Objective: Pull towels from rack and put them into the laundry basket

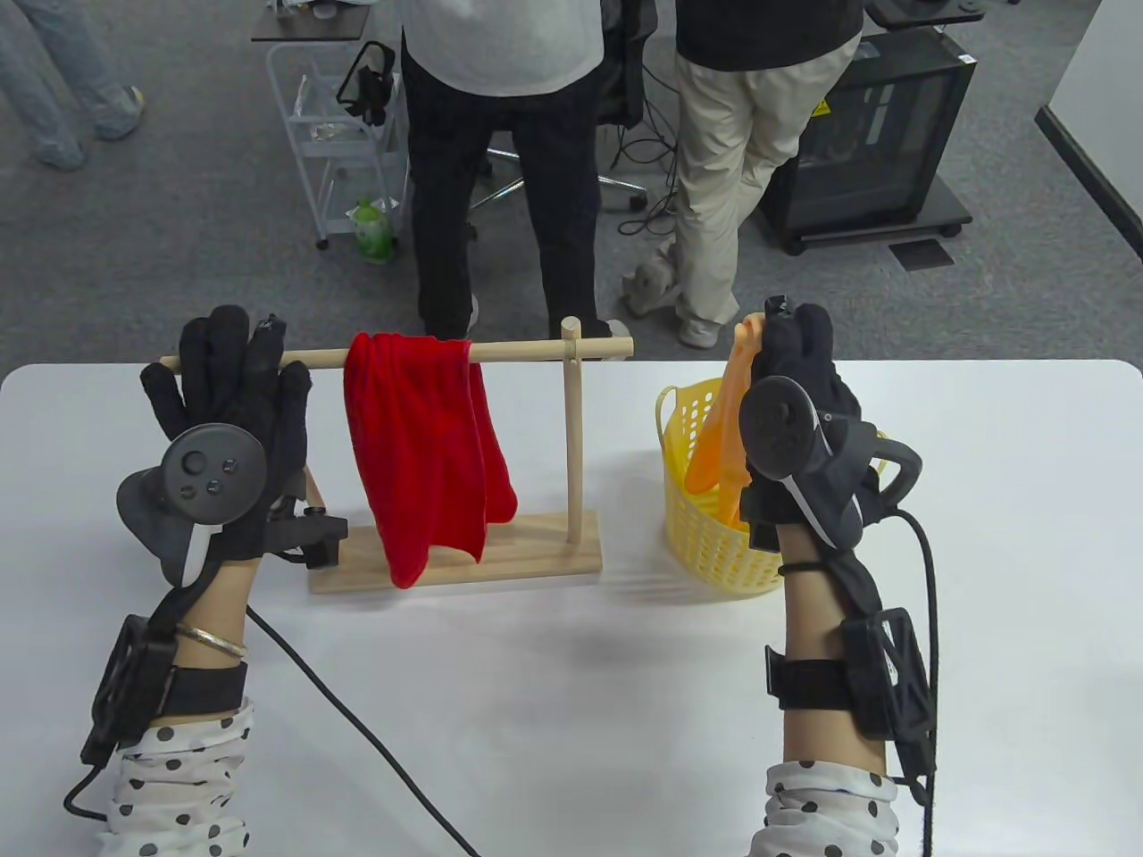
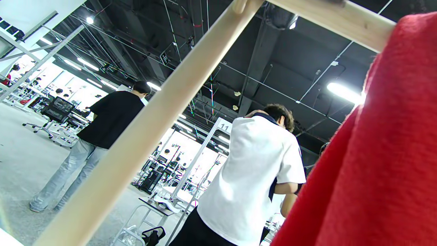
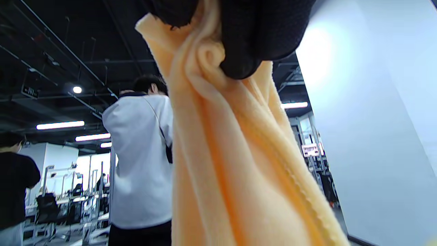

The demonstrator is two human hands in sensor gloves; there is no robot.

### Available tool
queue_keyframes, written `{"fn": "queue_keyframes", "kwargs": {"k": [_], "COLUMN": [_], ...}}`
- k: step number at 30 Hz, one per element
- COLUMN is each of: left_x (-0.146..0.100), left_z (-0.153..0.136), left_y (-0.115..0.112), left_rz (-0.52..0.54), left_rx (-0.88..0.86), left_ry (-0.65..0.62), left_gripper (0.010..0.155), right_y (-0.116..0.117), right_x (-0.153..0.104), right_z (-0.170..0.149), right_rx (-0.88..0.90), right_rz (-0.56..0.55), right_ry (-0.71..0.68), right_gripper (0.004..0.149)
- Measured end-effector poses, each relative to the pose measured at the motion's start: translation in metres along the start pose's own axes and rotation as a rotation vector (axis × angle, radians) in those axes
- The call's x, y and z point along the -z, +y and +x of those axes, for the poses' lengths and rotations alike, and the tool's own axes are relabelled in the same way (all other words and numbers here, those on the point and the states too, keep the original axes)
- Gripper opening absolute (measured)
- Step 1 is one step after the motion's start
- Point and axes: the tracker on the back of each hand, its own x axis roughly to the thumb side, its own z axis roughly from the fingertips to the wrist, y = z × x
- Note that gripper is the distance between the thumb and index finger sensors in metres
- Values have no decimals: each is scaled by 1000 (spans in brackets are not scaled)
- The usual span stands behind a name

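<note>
Item 1: my right hand [image 1: 790, 420], fingers [image 3: 245, 37] pinching the orange towel [image 1: 728, 428] by its bunched top so the tail hangs into the yellow laundry basket [image 1: 705, 536] below it

Item 2: my left hand [image 1: 223, 428], fingers spread and flat against the end of the wooden towel rack [image 1: 464, 500], I judge to steady it

Item 3: red towel [image 1: 420, 446], draped over the rail, still to be pulled

Item 4: white table [image 1: 571, 714]; people standing beyond it
</note>
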Motion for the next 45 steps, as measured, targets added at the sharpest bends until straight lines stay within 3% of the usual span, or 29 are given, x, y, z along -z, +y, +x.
{"fn": "queue_keyframes", "kwargs": {"k": [8,22,45], "left_x": [0,-2,-2], "left_z": [0,0,0], "left_y": [0,0,-1], "left_rz": [0,3,3], "left_rx": [0,11,13], "left_ry": [0,-1,-1], "left_gripper": [60,60,60], "right_y": [36,55,68], "right_x": [-15,-31,-43], "right_z": [-20,-45,-54], "right_rx": [1,40,97], "right_rz": [204,234,296], "right_ry": [24,72,75], "right_gripper": [57,62,68]}}
